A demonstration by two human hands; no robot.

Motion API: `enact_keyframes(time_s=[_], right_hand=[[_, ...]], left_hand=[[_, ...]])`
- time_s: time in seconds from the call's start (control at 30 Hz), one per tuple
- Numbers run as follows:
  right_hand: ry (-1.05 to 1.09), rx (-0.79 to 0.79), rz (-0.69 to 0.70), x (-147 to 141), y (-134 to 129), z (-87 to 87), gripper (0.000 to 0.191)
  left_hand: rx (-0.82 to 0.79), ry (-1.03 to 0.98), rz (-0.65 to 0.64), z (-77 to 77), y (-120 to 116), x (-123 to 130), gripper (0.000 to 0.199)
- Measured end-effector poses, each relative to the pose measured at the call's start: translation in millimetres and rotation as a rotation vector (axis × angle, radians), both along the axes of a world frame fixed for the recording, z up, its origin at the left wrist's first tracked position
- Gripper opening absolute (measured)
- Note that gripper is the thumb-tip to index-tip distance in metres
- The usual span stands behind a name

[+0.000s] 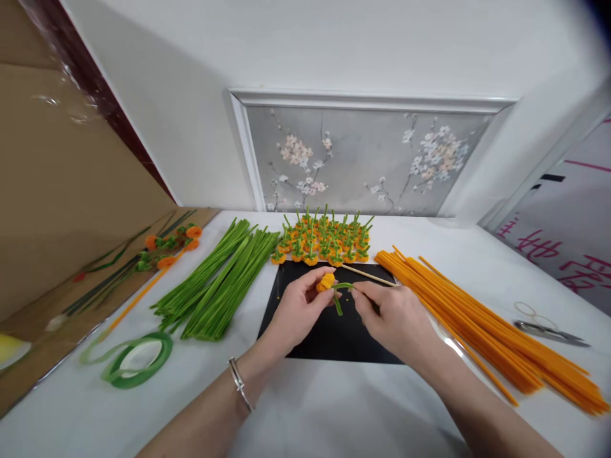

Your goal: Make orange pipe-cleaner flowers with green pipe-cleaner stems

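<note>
Over a black mat (329,337), my left hand (298,308) pinches a small orange pipe-cleaner flower (325,282) between thumb and fingers. A short green pipe cleaner (338,304) comes off the flower's right side, one piece hanging down and one running across. My right hand (394,315) is closed on the far end of that green pipe cleaner. Just beyond my hands, a thin wooden stick (367,275) lies across the mat's top edge. Behind it, several rows of finished-looking orange flowers (324,238) stand with green stems pointing up.
Left lie bundles of green pipe cleaners (229,280) and a roll of green tape (162,346). Orange flowers with long stems (167,261) rest on cardboard at far left. Right lie a bundle of orange pipe cleaners (477,318) and scissors (551,331). A white wall panel (372,98) closes off the back.
</note>
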State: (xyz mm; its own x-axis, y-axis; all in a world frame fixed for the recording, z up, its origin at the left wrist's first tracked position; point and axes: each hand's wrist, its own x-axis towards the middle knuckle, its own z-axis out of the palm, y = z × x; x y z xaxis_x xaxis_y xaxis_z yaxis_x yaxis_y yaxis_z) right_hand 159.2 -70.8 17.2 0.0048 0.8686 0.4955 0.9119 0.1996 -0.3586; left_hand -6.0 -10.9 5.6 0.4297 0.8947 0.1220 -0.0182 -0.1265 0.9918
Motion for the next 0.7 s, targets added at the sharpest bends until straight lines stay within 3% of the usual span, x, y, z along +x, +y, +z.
enact_keyframes(time_s=[0.17, 0.3, 0.47, 0.7], right_hand=[[-0.101, 0.009, 0.021, 3, -1, 2.1, 0.029], [-0.158, -0.024, 0.009, 3, -2, 4.5, 0.026], [-0.158, -0.057, 0.021, 3, -4, 7.0, 0.027], [0.06, -0.012, 0.185, 3, -2, 4.8, 0.019]], left_hand=[[-0.221, -0.127, -0.138, 8.2, -3, -3, 0.031], [-0.331, -0.244, -0.148, 12.2, -5, -1, 0.028], [-0.331, -0.247, -0.154, 10.9, -3, -1, 0.026], [-0.31, -0.17, -0.218, 9.3, -6, -3, 0.037]])
